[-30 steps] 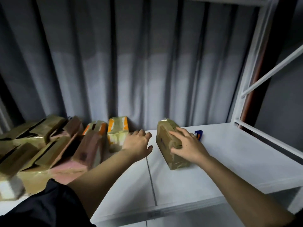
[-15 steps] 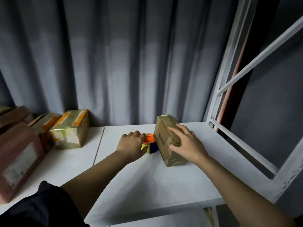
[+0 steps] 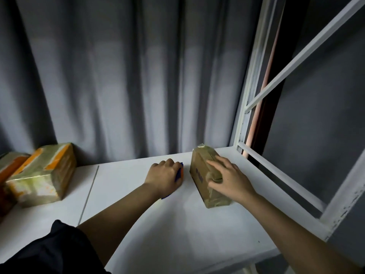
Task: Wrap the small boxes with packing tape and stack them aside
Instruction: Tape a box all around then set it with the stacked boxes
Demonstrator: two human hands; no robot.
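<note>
A small brown box (image 3: 201, 171) wrapped in shiny tape stands on the white shelf (image 3: 158, 224) at the right. My right hand (image 3: 229, 178) lies over its top and right side, fingers curled round it. Just left of it my left hand (image 3: 166, 177) covers and grips a blue and orange tape dispenser (image 3: 179, 173), of which only an edge shows. At the far left a taped box with orange stripes (image 3: 41, 175) lies against the curtain, with another taped box (image 3: 9, 165) beside it at the frame edge.
A grey curtain (image 3: 118, 76) hangs behind the shelf. A white metal rack frame (image 3: 276, 171) with a diagonal brace borders the shelf on the right. A seam (image 3: 88, 194) runs across the shelf between the left boxes and my hands.
The view has swung right, so the pile of boxes at the left has left the frame. My left hand moved onto the tape dispenser and now covers it. My right hand stayed on the brown box.
</note>
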